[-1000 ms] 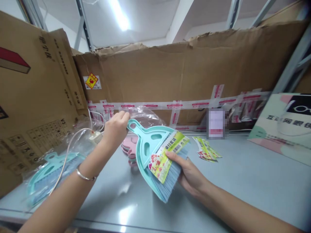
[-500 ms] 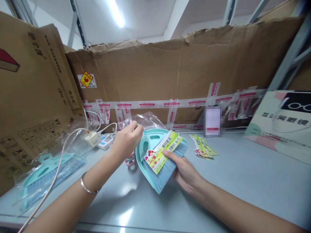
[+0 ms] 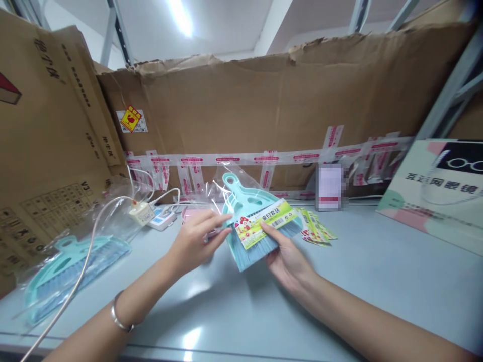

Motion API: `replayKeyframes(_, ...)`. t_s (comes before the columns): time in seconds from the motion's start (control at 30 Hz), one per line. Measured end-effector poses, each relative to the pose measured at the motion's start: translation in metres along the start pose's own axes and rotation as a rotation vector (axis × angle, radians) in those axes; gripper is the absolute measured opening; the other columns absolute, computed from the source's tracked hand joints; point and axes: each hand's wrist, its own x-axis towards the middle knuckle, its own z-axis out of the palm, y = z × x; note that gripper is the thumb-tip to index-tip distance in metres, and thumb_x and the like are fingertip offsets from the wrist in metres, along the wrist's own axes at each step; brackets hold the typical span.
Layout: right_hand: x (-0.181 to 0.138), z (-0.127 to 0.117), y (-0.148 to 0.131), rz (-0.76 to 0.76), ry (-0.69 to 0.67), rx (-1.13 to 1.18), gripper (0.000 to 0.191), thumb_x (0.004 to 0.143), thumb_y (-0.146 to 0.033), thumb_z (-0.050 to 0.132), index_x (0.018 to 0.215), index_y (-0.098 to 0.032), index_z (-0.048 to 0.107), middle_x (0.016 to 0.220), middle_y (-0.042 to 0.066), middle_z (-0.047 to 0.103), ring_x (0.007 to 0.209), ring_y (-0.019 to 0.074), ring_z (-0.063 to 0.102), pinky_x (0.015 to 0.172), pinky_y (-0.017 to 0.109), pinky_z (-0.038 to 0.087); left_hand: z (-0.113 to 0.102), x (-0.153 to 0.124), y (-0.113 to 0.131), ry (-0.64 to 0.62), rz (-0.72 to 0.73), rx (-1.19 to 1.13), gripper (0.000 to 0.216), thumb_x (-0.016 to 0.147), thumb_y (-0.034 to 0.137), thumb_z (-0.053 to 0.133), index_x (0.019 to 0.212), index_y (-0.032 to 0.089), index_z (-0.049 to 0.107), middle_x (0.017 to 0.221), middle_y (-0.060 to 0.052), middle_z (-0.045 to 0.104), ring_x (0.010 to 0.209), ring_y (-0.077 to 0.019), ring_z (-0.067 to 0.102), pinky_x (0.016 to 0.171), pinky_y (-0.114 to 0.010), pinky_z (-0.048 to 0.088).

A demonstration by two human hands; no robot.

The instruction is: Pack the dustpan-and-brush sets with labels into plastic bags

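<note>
Spanning the background, a wide brown cardboard box [image 3: 226,105] is standing behind a smooth grey-blue tabletop [image 3: 377,266]. Above this, a turquoise plastic dustpan [image 3: 245,193] is backing a blue-bristled brush [image 3: 252,255]. The half-open left hand [image 3: 194,241] is meeting the dustpan's left edge; whether it is gripping, I cannot tell. The right hand [image 3: 290,264] is clasping the brush, thumb resting on a yellow-green printed card label [image 3: 255,230]. Similar loose cards [image 3: 319,229] are lying rightward.

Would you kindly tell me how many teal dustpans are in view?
2: one teal dustpan in the right hand, and a second teal dustpan in clear plastic at the far left. Others might be hidden.
</note>
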Motion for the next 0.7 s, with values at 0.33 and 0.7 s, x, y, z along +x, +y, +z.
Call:
replayKeyframes(0.33,-0.007,0.001,0.003,-0.039,-0.022,0.0,0.048,0.067,-0.019,0.076,0.112,-0.022,0.061,0.108,0.003,0.07,0.101,0.0206,0.065,0.078,0.029,0.059,0.02,0.012,0.004,0.211,-1.246,-1.192,0.04,0.091,0.045,0.039,0.105,0.011,0.057,0.099,-0.014,0.065,0.08,-0.0175,0.064,0.066,-0.026,0.051)
replayKeyframes(0.7,-0.004,-0.003,0.008,-0.156,-0.028,-0.061,0.058,0.057,-0.025,0.084,0.11,-0.023,0.061,0.1,0.001,0.072,0.09,0.021,0.068,0.074,0.033,0.059,0.019,-0.001,0.007,0.151,-1.098,-0.945,0.04,0.074,0.047,0.067,0.103,0.02,0.062,0.085,-0.005,0.069,0.061,-0.0123,0.063,0.038,-0.014,0.029)
